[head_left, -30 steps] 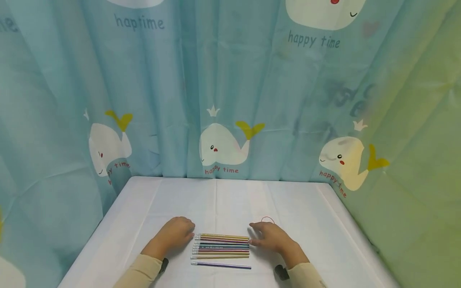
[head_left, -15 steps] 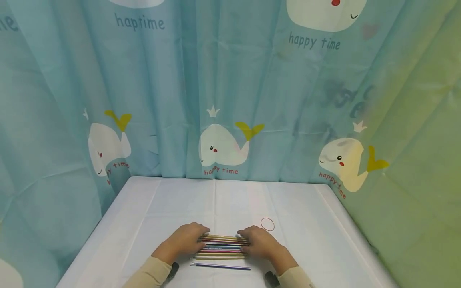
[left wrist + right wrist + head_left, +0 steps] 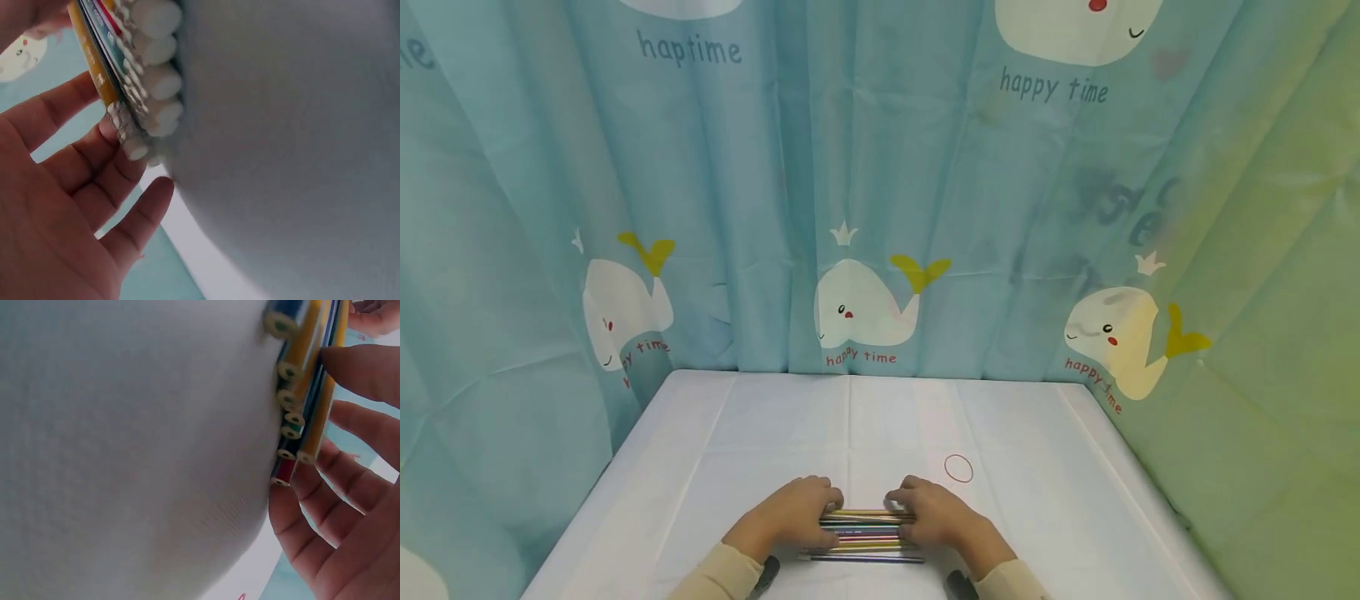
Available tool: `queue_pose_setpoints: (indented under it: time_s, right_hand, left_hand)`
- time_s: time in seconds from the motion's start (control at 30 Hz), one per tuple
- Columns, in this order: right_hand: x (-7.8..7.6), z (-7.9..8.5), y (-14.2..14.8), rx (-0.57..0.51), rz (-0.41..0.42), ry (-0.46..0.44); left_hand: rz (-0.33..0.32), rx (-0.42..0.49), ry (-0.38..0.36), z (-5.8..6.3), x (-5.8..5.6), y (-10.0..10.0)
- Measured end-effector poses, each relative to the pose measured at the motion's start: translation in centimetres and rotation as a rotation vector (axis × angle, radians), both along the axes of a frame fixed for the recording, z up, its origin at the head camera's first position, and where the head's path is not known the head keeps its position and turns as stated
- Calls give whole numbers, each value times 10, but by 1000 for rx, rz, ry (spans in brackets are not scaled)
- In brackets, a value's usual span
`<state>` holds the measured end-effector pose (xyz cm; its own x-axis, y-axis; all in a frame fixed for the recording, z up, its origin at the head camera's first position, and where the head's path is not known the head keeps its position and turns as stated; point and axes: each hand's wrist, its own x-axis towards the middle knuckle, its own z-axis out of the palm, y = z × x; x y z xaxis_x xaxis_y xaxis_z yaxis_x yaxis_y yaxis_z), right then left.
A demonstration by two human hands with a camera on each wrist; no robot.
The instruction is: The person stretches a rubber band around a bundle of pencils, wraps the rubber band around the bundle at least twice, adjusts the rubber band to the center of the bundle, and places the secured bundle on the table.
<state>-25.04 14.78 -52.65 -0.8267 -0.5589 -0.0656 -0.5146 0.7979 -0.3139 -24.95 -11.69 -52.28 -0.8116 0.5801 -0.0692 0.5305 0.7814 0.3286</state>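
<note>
A row of unsharpened pencils (image 3: pixel 868 532) in several colours lies crosswise on the white table, with eraser ends at left. My left hand (image 3: pixel 793 510) holds the row near the erasers (image 3: pixel 161 81), fingers along the far side and thumb on the near side. My right hand (image 3: pixel 936 515) holds the other end the same way; in the right wrist view its fingers curl by the flat ends of the pencils (image 3: pixel 306 428), some of which sit on top of others. One dark pencil (image 3: pixel 865 559) lies along the near side of the row, very close to it. Both palms partly hide the ends in the head view.
A thin red ring (image 3: pixel 945 468), like a rubber band, lies on the table (image 3: pixel 1030 458) beyond my right hand. A blue-green curtain (image 3: pixel 760 167) with whale prints hangs behind the table and along its sides. Dark devices (image 3: pixel 766 575) sit at both wrists.
Both hands have come inward from the row's two ends and now grip it. The row has slid nearer and bunched tighter, closing most of the gap to the single dark pencil.
</note>
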Motion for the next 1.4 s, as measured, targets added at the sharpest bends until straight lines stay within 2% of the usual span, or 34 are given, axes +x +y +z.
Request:
queue_pose_setpoints:
  time_s: [0.23,0.4,0.6,0.83,1.03,1.27,1.4]
  right_hand:
    - [1,1,-3,-19,50,44]
    - [3,-1,-5,-48,72,19]
    - [7,-1,-7,-54,145,83]
    - [15,2,-9,-16,91,-36]
    - [20,3,-12,13,116,0]
    - [22,2,-15,13,83,-42]
    - [23,2,-17,25,117,4]
  left_hand:
    - [22,12,-5,-2,2,4]
    - [27,12,-44,-1,3,4]
    - [19,18,-55,-2,8,5]
    - [-19,10,-68,3,18,4]
    - [-8,-24,-77,6,23,4]
    - [14,-50,-102,9,26,9]
    - [3,-56,-91,11,28,11]
